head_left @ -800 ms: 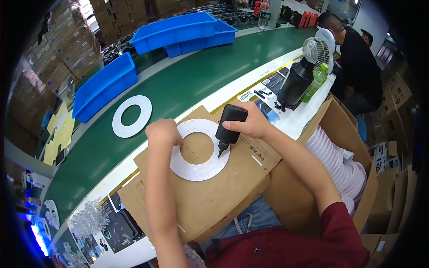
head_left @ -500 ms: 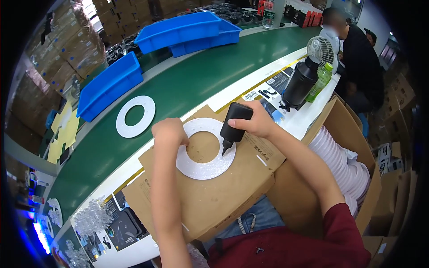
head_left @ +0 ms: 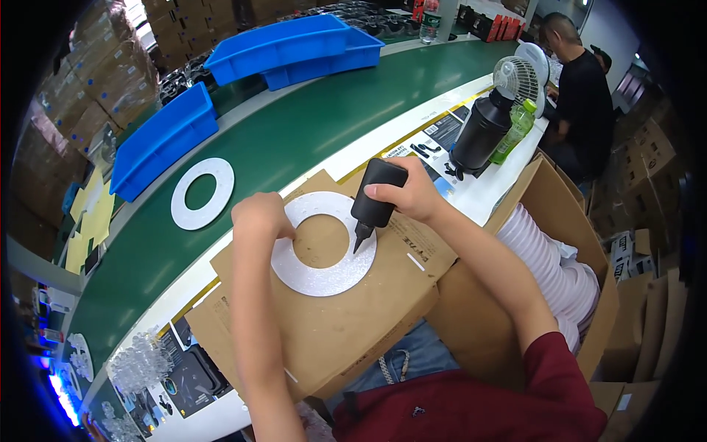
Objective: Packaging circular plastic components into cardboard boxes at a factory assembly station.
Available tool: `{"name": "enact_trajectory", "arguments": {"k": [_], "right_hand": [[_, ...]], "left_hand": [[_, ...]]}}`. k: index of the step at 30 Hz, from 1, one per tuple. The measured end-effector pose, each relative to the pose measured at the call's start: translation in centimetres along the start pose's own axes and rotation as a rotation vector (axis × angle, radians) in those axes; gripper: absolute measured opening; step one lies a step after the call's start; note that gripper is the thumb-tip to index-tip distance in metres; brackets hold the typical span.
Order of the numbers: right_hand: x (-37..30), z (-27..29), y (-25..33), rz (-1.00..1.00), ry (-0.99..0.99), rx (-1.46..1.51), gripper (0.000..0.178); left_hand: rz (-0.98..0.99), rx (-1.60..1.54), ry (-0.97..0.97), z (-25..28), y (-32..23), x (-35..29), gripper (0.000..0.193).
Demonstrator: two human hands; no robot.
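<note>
Workshop setting, with green conveyor belt (head_left: 294, 121) running beyond cardboard box (head_left: 331, 339). On top of box: flat white ring (head_left: 324, 282). Above box, left side: left hand (head_left: 259, 214), curled at ring's left edge, impossible to tell whether gripping. Above box, right side: right hand (head_left: 414, 190), wrapped around black squeeze bottle (head_left: 379, 193), nozzle slanted down at ring's right side. Beyond box, leftward, on belt: second white ring (head_left: 184, 211). Right of box: open carton (head_left: 600, 324) with ribbed white material (head_left: 545, 254).
</note>
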State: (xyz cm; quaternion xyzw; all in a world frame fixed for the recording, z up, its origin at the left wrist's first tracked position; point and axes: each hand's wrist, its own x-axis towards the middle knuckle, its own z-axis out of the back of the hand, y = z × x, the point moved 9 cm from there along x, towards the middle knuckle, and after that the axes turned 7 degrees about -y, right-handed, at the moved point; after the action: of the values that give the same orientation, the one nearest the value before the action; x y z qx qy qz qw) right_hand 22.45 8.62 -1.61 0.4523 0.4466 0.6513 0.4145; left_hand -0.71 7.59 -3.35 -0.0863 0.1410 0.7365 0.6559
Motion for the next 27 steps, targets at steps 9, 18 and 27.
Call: {"name": "enact_trajectory", "arguments": {"k": [9,18,27], "right_hand": [[0.0,0.5,0.1,-0.007,-0.045,0.212,0.022],[-0.5,-0.9,-0.1,-0.027,0.027,0.137,0.023],[-1.1,-2.2,0.6,0.057,0.104,-0.085,0.024]], "left_hand": [[-0.040,-0.050,-0.031,0.3,0.0,0.1,0.028],[-0.014,-0.077,-0.039,0.1,-0.1,0.4,0.019],[-0.016,-0.083,-0.066,0.0,0.0,0.7,0.016]]}}
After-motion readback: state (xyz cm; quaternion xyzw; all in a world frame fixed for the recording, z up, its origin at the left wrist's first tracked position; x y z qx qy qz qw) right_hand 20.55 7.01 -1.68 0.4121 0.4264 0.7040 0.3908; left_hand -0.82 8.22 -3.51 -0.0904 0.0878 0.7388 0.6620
